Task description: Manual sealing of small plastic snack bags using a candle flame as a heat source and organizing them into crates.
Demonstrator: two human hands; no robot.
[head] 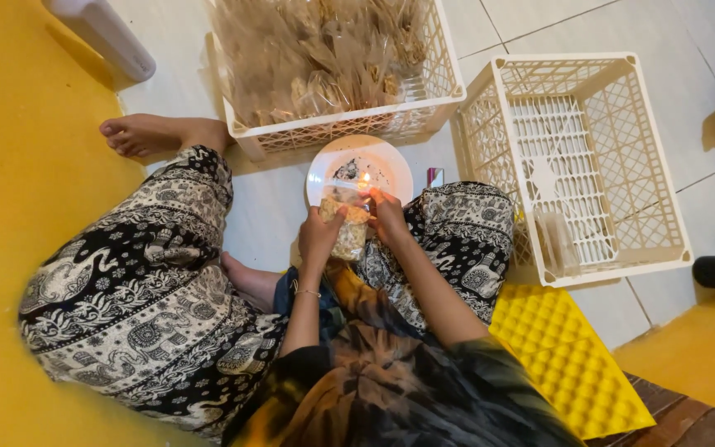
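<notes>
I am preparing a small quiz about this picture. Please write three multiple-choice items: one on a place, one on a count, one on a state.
1. Where is the white plate?
A. On the floor before the full crate
B. Inside the right crate
C. On the yellow mat

2. How many cream crates are there?
A. One
B. Two
C. Four

3. How is the small bag held?
A. Lying on the floor
B. Between both hands
C. Inside a crate

Answers: 1 A, it lies before the full crate. 2 B, a second nearly empty crate stands at the right. 3 B, left hand and right hand grip it.
</notes>
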